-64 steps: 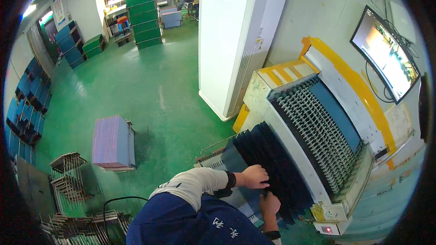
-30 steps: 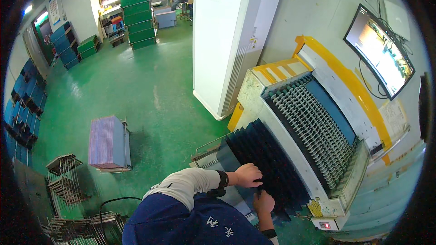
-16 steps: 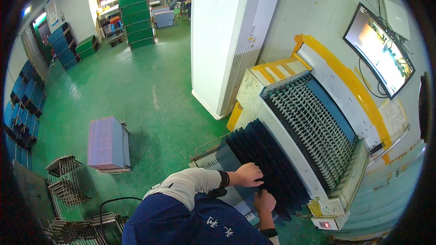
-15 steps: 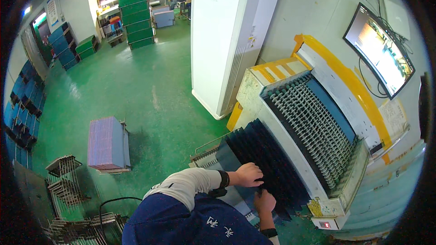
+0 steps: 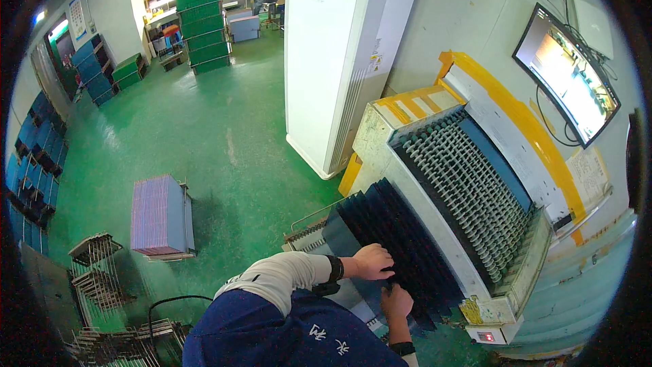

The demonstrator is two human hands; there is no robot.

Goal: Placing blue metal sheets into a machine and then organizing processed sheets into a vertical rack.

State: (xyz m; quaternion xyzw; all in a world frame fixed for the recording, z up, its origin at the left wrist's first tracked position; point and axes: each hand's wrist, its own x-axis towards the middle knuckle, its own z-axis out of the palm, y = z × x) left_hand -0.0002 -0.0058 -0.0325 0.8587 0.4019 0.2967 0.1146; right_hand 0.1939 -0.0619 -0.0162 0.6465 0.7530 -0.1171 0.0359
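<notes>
Thin dark-blue panels stand close together in a slotted wire rack in front of the roller machine. My left hand has its fingers curled at the near edge of a panel. Just below it, my right hand is closed too, with thumb and forefinger pinched on a panel edge. The two hands almost meet. My fingertips are partly hidden against the dark sheets, so which panel each one grips is hard to make out.
The machine's roller bed slopes up beyond the panels, below a wall monitor. A tall white cabinet unit stands left of it. A rack of bluish panels and empty wire racks sit on the green floor. Two people are far off.
My hands and the panels look the same as before. In the distance, one person has shifted slightly to the left.
</notes>
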